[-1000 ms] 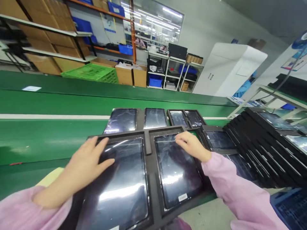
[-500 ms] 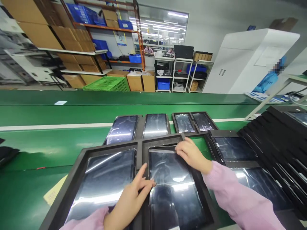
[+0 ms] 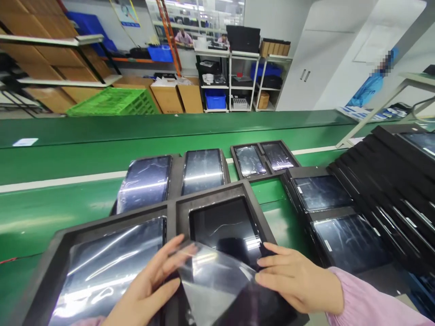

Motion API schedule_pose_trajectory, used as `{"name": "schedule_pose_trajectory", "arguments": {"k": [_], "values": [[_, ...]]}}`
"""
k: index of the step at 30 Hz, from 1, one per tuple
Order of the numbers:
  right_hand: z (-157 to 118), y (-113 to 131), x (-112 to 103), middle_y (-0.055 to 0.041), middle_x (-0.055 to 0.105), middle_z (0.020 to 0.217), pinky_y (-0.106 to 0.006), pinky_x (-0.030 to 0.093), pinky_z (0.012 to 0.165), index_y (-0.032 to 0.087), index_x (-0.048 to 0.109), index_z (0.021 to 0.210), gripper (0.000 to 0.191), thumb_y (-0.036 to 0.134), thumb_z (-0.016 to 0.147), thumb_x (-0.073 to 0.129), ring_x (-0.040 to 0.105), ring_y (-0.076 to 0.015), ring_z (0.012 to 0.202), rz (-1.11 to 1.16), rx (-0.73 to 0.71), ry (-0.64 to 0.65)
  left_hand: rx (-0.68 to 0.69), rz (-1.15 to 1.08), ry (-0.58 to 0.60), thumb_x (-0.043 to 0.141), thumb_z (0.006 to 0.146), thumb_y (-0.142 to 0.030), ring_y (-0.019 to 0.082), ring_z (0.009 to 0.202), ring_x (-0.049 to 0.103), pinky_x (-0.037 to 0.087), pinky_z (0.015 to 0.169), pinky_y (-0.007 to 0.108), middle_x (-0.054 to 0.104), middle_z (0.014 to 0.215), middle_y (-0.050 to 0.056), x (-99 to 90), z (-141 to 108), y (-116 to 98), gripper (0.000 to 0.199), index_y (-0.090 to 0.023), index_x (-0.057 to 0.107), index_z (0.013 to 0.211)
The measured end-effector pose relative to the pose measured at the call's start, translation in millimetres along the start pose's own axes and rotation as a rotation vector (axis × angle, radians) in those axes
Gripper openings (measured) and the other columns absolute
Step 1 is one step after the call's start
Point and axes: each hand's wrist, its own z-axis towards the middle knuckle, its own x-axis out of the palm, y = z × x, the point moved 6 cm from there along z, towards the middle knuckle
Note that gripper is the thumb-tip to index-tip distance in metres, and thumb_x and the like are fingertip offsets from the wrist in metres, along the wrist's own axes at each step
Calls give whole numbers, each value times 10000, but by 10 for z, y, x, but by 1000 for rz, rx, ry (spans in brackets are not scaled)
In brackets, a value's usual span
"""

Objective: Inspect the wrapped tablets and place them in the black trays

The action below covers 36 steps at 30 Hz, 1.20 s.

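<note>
A clear film (image 3: 212,276) is partly lifted off a dark glossy screen (image 3: 226,226) in the right pocket of a black foam tray (image 3: 171,217). At the film's left corner is my left hand (image 3: 152,280), thumb and fingers apart, fingertips blurred over the film. My right hand (image 3: 295,276) has its fingertips closed on the film's right edge, beside the screen's right side. The tray's left pocket holds another screen (image 3: 112,267) with a shiny film on it.
Behind lie trays with film-covered screens (image 3: 146,181) and a smaller tray (image 3: 249,160). On the right are another tray (image 3: 326,192) and a tall slanted stack of black trays (image 3: 390,181). A metal frame (image 3: 370,111) stands behind them on the green bench (image 3: 50,213).
The film has come up from the upper part of the right screen and is folded toward me. My right hand has moved down along the screen; the view has shifted.
</note>
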Motion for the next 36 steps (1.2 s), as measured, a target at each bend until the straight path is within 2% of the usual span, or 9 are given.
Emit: {"name": "schedule_pose_trajectory", "arguments": {"k": [3, 7, 13, 20, 23, 26, 28, 31, 36], "values": [[42, 62, 99, -125, 560, 1246, -389, 376, 1035, 164, 455, 1257, 485, -14, 813, 374, 481, -167, 1197, -14, -49, 50, 213, 440, -16, 363, 889, -235, 203, 1196, 513, 448, 965, 363, 550, 1303, 96, 48, 125, -121, 652, -237, 35, 1452], [180, -76, 51, -76, 370, 1417, -552, 270, 1045, 286, 626, 1055, 421, 8, 769, 491, 182, -304, 1360, -226, 30, 15, 400, 875, 31, 335, 781, -74, 192, 1188, 521, 468, 947, 333, 498, 1355, 89, 177, 249, -220, 583, -182, 376, 1353], [472, -297, -123, -73, 579, 1172, -493, 339, 981, 226, 657, 748, 181, 254, 868, 525, 435, -273, 1163, -210, 102, -158, 376, 863, 73, 299, 696, 10, 166, 1214, 495, 414, 1015, 339, 507, 1349, 79, 192, 275, -296, 655, -141, 419, 1322], [581, -807, -401, -66, 654, 960, -414, 408, 901, 199, 541, 720, 205, 357, 835, 481, 568, -223, 963, 193, 575, -656, 326, 752, 68, 305, 695, 20, 156, 1229, 479, 370, 1053, 332, 515, 1343, 49, 152, 302, -330, 676, -158, 415, 1338], [522, -690, -383, -75, 677, 982, -386, 430, 880, 192, 542, 851, 233, 423, 829, 522, 608, -218, 945, 449, 499, -527, 381, 672, 137, 305, 657, 33, 162, 1275, 423, 301, 1096, 357, 523, 1335, 36, 156, 272, -356, 627, -177, 602, 1168], [362, -395, -285, -81, 713, 851, -394, 445, 862, 169, 529, 1034, 450, 570, 842, 462, 650, -228, 860, 678, 387, -214, 339, 446, 193, 343, 619, 22, 174, 1267, 435, 265, 1111, 381, 592, 1262, 12, 153, 203, -402, 533, -216, 705, 930], [222, -222, -224, -76, 715, 757, -407, 452, 846, 152, 554, 1067, 540, 612, 865, 353, 661, -233, 783, 661, 382, -53, 146, 155, 82, 389, 621, -6, 172, 1213, 491, 287, 1093, 365, 619, 1222, 28, 87, 169, -396, 470, -204, 680, 933], [69, -75, -126, -60, 720, 807, -384, 459, 845, 184, 621, 1020, 387, 474, 875, 409, 656, -230, 808, 511, 494, 62, -187, -187, -107, 493, 642, -98, 205, 1060, 579, 407, 969, 358, 639, 1108, 100, 69, 71, -341, 421, -133, 587, 1051], [-14, 51, 8, -55, 696, 966, -342, 463, 880, 218, 649, 1001, 244, 299, 804, 531, 611, -244, 996, 323, 600, 59, -355, -294, -163, 615, 667, -288, 184, 792, 587, 477, 743, 313, 598, 893, 86, 188, 30, -406, 580, -88, 448, 1185]]}}
